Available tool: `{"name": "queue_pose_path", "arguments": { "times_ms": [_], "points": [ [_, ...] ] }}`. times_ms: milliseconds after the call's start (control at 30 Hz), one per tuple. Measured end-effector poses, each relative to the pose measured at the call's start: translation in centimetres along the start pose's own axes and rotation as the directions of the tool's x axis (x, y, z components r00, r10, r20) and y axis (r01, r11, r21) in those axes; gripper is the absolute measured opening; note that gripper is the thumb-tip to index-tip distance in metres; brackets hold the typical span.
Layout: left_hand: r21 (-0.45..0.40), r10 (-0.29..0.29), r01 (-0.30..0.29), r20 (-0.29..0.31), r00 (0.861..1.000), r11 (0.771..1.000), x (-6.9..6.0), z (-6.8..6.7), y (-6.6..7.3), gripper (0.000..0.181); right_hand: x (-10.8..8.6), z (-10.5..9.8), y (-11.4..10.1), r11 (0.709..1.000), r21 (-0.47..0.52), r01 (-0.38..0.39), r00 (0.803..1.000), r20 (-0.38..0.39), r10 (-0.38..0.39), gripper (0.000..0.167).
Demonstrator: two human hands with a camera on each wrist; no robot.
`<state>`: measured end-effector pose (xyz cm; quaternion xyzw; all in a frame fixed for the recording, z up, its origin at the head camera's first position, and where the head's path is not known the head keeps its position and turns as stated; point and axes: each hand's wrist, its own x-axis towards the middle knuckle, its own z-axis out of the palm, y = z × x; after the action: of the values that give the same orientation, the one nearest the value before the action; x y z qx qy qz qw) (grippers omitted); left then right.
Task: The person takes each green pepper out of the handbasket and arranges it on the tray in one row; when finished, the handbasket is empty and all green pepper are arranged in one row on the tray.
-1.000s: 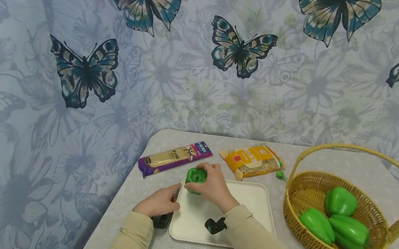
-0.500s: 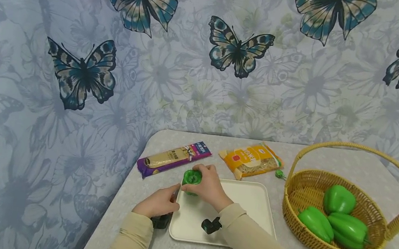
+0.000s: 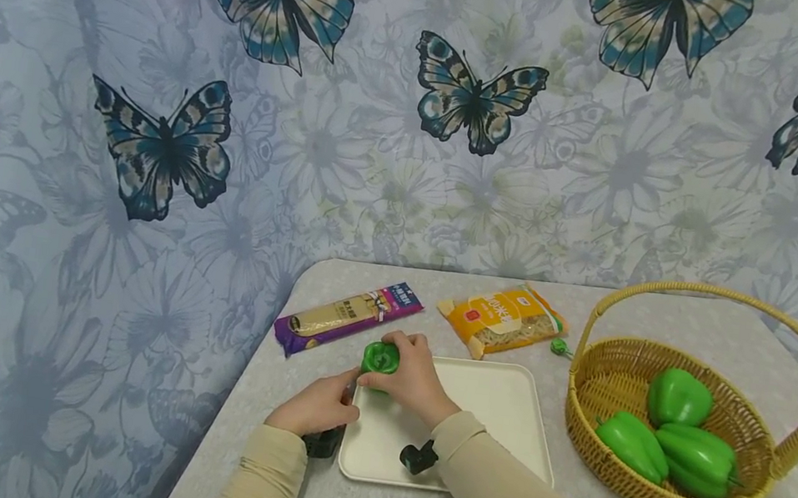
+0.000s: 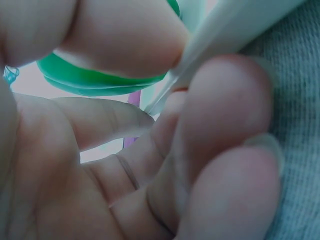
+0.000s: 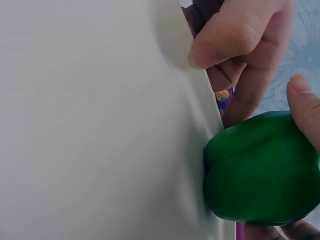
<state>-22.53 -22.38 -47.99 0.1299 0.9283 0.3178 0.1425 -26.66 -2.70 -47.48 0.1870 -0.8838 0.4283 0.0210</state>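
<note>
A green bell pepper (image 3: 381, 356) sits at the far left corner of the cream tray (image 3: 486, 416). My right hand (image 3: 415, 379) holds it between thumb and fingers. In the right wrist view the pepper (image 5: 260, 172) presses against the tray's raised side, base down. My left hand (image 3: 313, 406) pinches the tray's left rim, thumb over the edge and fingers curled below, as the left wrist view shows. Part of the pepper (image 4: 95, 80) appears there behind the thumb.
To the right stands a wicker basket (image 3: 588, 451) with a tall handle, holding 3 green bell peppers (image 3: 682, 400). Behind the tray lie a purple food packet (image 3: 352, 317) and an orange one (image 3: 506, 322). A small green item (image 3: 558, 347) lies near the basket.
My right hand has shifted the bell pepper slightly left and nearer, into the tray's far left corner. The left hand keeps its hold on the rim.
</note>
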Motion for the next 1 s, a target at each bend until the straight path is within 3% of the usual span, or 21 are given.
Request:
{"name": "queue_pose_path", "arguments": {
  "times_ms": [467, 700, 867, 1000],
  "points": [
    [0.004, -0.007, 0.007, -0.005, 1.000, 1.000, -0.1, 0.0, 0.1, 0.085, -0.3, 0.4, 0.2, 1.000, -0.015, 0.022, 1.000, -0.010, -0.022, 0.087],
    [0.007, -0.014, 0.014, 0.002, 1.000, 1.000, 0.1, 0.0, -0.1, 0.084, -0.7, -0.3, 0.3, 0.999, -0.035, 0.028, 1.000, -0.006, -0.028, 0.092],
    [0.010, -0.012, 0.012, -0.003, 1.000, 1.000, 0.2, 0.1, -0.2, 0.084, -1.5, -2.3, 0.5, 1.000, 0.001, 0.027, 1.000, -0.007, -0.027, 0.093],
    [0.027, -0.017, 0.017, -0.013, 1.000, 0.999, 0.2, 0.1, -0.2, 0.085, -2.7, -5.6, 0.6, 0.998, 0.060, 0.016, 0.999, -0.034, -0.014, 0.089]
  ]
}}
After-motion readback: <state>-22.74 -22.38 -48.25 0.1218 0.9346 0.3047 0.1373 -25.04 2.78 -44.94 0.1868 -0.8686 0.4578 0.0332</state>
